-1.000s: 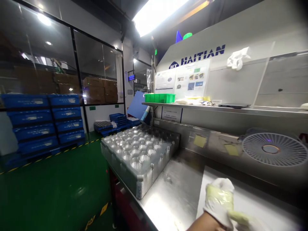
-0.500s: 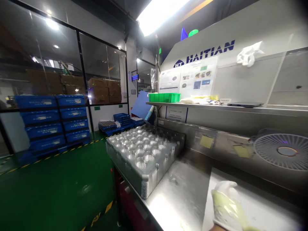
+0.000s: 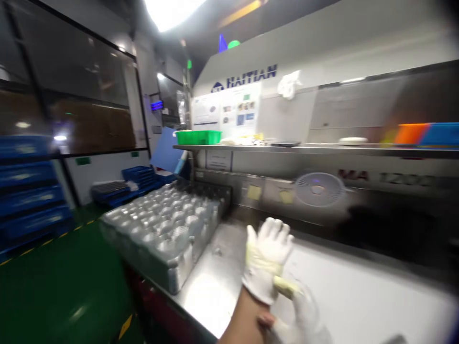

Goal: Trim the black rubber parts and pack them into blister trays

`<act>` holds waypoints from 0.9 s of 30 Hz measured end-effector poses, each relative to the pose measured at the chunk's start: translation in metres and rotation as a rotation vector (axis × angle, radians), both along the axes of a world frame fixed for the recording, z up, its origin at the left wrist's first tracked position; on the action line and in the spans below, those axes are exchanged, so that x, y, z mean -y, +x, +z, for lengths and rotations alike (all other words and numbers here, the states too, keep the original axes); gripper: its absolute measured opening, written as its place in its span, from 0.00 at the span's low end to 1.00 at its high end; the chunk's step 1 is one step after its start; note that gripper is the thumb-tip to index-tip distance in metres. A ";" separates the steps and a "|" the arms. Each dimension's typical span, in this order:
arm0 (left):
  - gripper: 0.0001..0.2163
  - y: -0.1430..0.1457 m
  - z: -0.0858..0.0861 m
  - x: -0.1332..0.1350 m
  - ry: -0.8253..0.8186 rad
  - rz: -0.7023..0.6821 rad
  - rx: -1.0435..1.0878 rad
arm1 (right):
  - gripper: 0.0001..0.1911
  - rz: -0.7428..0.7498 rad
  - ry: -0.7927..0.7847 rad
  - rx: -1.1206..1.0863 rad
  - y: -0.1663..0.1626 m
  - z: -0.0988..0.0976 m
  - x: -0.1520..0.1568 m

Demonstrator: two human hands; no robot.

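A left hand in a white knit glove with a pale yellow coated palm [image 3: 267, 253], raised over the near edge of the bench, fingers spread well apart, palm turned toward the camera, nothing visibly clamped. Just below and to the right, a blurred right hand in a matching white glove [image 3: 297, 317], close against the left wrist, its grip lost in the motion blur: apart or together, no telling. Between the two, a small pale yellow strip [image 3: 285, 286], perhaps a coated glove finger, touching the lower edge of the left glove. Beneath and to the right of both hands, a flat white sheet [image 3: 358, 291] on a brushed stainless-steel bench top [image 3: 211, 291]. To the left and farther off, a silver metal tray with rows of round pockets [image 3: 161, 229], apart from both hands. Best practice, by judgement: gloves fully seated and snug before any contact with that bright metal, palms kept clean, movements slower to avoid snagging a fingertip on the tray's corners. Farther on, a long steel shelf [image 3: 322, 150] with a green plastic tray [image 3: 198, 137] at its left end and orange and blue bins [image 3: 426, 134] at its right. Far left, stacked blue plastic crates [image 3: 25, 191] beside a green painted floor [image 3: 60, 286].
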State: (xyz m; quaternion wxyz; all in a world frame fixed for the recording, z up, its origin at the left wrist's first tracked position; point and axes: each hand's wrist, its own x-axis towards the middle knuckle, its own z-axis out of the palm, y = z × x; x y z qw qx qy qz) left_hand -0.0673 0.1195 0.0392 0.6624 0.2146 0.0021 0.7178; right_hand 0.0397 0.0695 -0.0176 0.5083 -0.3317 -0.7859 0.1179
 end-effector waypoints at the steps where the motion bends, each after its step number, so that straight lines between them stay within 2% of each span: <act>1: 0.28 -0.001 0.000 0.001 -0.007 -0.029 0.035 | 0.22 0.043 0.011 -0.015 0.000 0.003 -0.003; 3: 0.27 -0.001 -0.002 0.004 -0.037 -0.075 0.061 | 0.06 0.197 -0.016 -0.008 0.002 0.012 -0.007; 4: 0.27 -0.001 -0.003 0.006 -0.055 -0.086 0.072 | 0.02 0.252 -0.037 0.000 0.003 0.017 -0.007; 7: 0.28 0.001 -0.008 0.010 -0.106 -0.066 0.132 | 0.08 0.274 0.037 0.001 0.006 0.028 -0.004; 9: 0.28 0.003 -0.010 0.011 -0.133 -0.040 0.162 | 0.12 0.179 0.168 -0.007 0.007 0.029 0.000; 11: 0.27 0.002 -0.012 0.010 -0.151 -0.013 0.160 | 0.17 0.044 0.222 0.007 0.006 0.026 0.003; 13: 0.25 0.001 -0.013 0.009 -0.149 0.029 0.136 | 0.16 -0.072 0.159 0.049 0.004 0.023 0.006; 15: 0.22 -0.001 -0.013 0.009 -0.148 0.059 0.105 | 0.12 -0.088 0.030 0.102 0.002 0.020 0.009; 18: 0.18 -0.003 -0.010 0.013 -0.155 0.036 0.056 | 0.10 0.008 -0.064 0.157 -0.003 0.012 0.016; 21: 0.17 -0.001 -0.006 0.018 -0.065 -0.008 -0.006 | 0.09 0.126 -0.034 0.195 -0.008 -0.004 0.024; 24: 0.24 0.002 -0.004 0.019 0.010 -0.034 -0.050 | 0.08 0.171 -0.062 0.201 -0.010 -0.018 0.029; 27: 0.31 0.002 -0.001 0.021 -0.003 0.022 -0.191 | 0.09 0.231 -0.176 0.173 0.000 -0.008 0.031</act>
